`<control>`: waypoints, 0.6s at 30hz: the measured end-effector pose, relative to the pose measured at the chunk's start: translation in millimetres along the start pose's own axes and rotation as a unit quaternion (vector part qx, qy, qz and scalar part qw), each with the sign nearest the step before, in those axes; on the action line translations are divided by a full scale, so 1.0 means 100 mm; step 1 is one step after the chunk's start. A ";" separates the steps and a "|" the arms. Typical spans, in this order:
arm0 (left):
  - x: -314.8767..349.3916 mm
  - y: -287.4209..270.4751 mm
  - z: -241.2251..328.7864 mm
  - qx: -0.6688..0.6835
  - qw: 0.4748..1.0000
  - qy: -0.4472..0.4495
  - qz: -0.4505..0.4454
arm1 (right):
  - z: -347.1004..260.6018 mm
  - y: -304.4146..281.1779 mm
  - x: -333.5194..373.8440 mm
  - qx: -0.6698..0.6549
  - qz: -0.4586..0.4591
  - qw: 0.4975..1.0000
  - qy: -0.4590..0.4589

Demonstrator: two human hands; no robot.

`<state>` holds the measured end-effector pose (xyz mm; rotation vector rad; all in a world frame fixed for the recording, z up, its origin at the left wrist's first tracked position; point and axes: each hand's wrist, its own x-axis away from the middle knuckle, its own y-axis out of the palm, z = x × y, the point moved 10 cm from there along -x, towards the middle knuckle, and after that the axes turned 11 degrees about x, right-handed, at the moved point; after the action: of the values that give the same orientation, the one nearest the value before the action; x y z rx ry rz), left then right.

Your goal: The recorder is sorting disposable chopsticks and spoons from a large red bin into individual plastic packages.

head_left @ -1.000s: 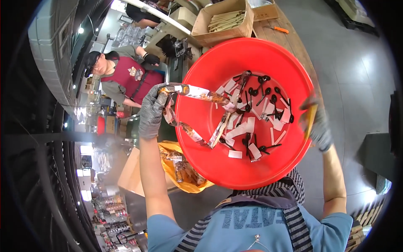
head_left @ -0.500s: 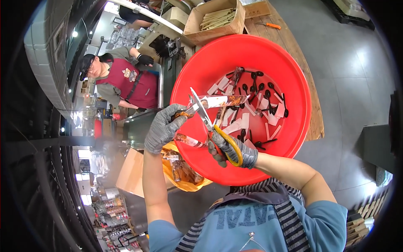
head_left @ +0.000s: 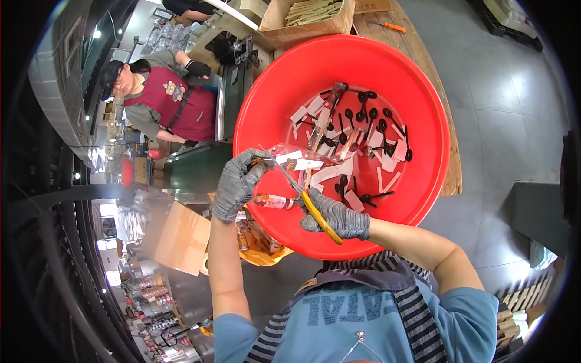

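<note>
My left hand [head_left: 235, 186], in a grey knit glove, is closed on one end of a clear plastic wrapper [head_left: 292, 152] at the left rim of a big red tub [head_left: 417, 199]. White pieces show through the wrapper. My right hand [head_left: 340, 216], gloved alike, grips scissors [head_left: 316, 213] with yellow handles. Their blades cross the wrapper close to my left fingers, nearly together. Inside the tub lie several black plastic spoons [head_left: 382, 126], white paper strips [head_left: 327, 174] and printed clear packets [head_left: 351, 145]. Another printed packet [head_left: 273, 201] rests against the tub's near left side, beneath my hands.
A yellow bag [head_left: 263, 257] of packets and a cardboard box [head_left: 181, 237] stand left of the tub. Behind it are a box of wooden sticks [head_left: 311, 12] and an orange-handled knife [head_left: 394, 27] on a wooden table [head_left: 417, 45]. A co-worker [head_left: 172, 97] stands at a machine, far left.
The scissor blades have come together across the wrapper, and its far part now sags instead of stretching straight out. A printed packet now shows mid-tub. The view has shifted slightly.
</note>
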<state>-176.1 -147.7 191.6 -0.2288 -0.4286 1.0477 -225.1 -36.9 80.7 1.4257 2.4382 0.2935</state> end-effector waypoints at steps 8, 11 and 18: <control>0.01 0.06 -0.07 -0.073 0.997 -0.006 -0.010 | 0.12 -0.06 0.05 -0.103 0.051 0.985 0.131; 0.05 0.02 -0.21 -0.020 0.998 -0.051 0.000 | 0.02 -0.14 0.07 0.107 0.108 0.985 0.082; 0.12 -0.16 -0.50 0.066 0.997 -0.046 -0.021 | 0.04 0.50 0.42 -0.738 -0.204 0.638 0.078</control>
<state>-135.8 -143.8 155.4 -0.0549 -0.4432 1.0442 -202.4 24.2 87.0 0.0624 1.4538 1.7577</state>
